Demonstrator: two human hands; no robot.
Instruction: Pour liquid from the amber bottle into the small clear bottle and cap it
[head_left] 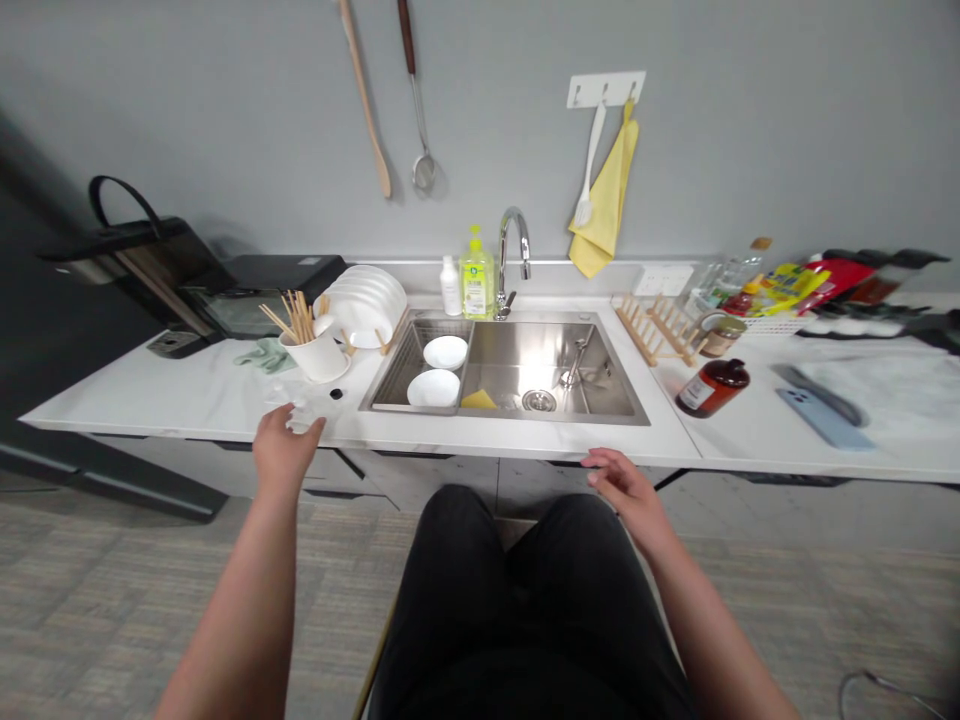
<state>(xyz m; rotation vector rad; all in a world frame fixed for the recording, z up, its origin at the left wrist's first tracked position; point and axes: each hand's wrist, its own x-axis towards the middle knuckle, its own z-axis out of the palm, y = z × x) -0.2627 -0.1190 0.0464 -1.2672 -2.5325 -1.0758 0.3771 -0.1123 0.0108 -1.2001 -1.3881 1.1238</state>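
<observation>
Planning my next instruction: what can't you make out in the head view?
The clear thing by the left hand: washed out against the white counter, so its kind is unclear.
The dark items at far right: cut off by the picture edge.
The brown bottle's label: too small to read.
</observation>
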